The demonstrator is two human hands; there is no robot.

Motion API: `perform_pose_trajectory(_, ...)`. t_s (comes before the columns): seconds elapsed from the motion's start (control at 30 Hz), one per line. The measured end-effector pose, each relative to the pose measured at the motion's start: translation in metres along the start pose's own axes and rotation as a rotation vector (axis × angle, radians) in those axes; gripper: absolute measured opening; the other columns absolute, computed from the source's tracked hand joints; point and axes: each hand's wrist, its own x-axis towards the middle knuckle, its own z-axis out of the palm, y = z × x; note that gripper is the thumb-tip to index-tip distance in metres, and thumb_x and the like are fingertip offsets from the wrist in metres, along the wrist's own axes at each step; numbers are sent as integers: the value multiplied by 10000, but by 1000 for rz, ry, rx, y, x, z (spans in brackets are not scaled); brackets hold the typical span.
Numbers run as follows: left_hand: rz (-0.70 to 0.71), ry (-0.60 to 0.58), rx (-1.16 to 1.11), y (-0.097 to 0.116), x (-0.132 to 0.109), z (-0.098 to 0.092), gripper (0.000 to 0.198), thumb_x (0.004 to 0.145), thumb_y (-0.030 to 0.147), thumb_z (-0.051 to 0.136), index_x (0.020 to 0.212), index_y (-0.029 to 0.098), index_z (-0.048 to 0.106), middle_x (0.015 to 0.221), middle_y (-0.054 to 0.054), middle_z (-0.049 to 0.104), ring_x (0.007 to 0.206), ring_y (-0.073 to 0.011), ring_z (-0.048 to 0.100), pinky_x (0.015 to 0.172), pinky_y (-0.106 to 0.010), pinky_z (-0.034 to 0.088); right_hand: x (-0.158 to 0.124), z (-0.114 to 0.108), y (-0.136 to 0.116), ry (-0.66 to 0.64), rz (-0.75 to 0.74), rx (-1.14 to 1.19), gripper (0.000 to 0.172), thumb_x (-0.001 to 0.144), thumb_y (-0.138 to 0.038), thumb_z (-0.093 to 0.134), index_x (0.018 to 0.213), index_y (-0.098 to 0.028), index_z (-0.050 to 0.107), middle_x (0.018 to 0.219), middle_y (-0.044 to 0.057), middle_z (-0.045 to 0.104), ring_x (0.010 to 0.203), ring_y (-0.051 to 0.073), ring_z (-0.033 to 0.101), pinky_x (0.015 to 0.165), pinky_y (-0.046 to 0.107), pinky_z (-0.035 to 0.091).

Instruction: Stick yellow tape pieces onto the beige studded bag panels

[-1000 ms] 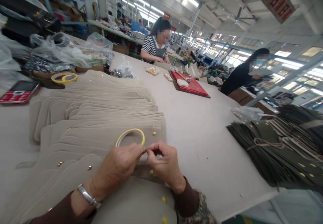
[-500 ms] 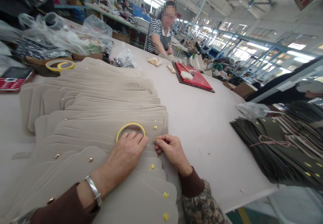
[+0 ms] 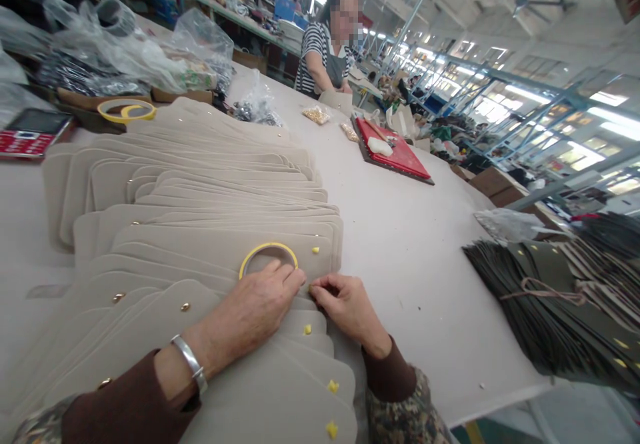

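Observation:
Several beige leather panels [image 3: 210, 231] lie fanned in an overlapping row across the table. My left hand [image 3: 255, 311] lies flat on one panel, fingers stretched, its fingertips touching a yellow tape roll [image 3: 269, 255]. My right hand [image 3: 345, 307] is curled just to the right, thumb and forefinger pinched on the panel's edge by a small yellow tab; what they hold is too small to make out. More yellow tabs [image 3: 332, 385] dot the nearer panels, and brass studs [image 3: 185, 307] sit on panels to the left.
A red phone [image 3: 30, 132] and another yellow tape roll [image 3: 125, 111] lie far left beside plastic bags [image 3: 125, 64]. Dark green panels [image 3: 550, 297] are stacked at right. A red mat [image 3: 397, 154] lies before a person in a striped shirt [image 3: 320, 57] across the table.
My hands were raised together pinching at the tape roll; both have come down onto the panel. The left hand has flattened and the right now presses at the panel's edge.

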Motion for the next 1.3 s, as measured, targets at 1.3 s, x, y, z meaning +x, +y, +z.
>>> perform_pose_trajectory(1.3, 152, 295, -103, -10, -10, 0, 189, 945, 97, 375, 1006, 198, 522, 795, -4, 592, 693, -166, 610, 620, -274, 488, 1, -12, 1, -182, -109, -236, 180, 852, -156, 604, 767, -178, 761, 681, -5, 731, 609, 128, 633, 569, 201, 427)
